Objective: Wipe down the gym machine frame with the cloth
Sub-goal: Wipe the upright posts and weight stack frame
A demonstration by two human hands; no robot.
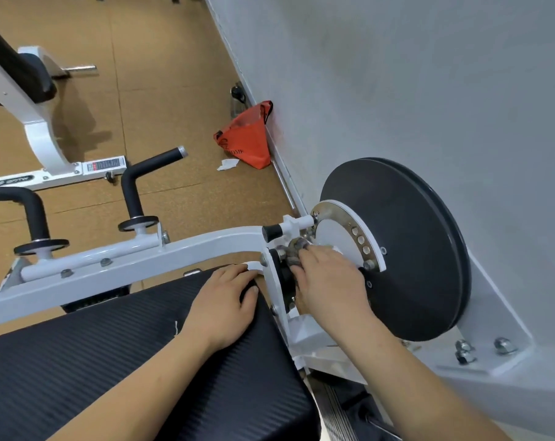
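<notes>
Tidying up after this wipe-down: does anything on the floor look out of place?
Yes: a crumpled white paper scrap lies loose on the floor, right beside the red bag by the wall. It looks like dropped litter.

It was a gym: a black padded seat [110, 361] under the left hand [225, 303], a white workout machine [44, 138] beyond.

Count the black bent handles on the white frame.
2: left handle at the picture's edge, right handle beside it, both upright on the white frame. More may lie outside the view.
</notes>
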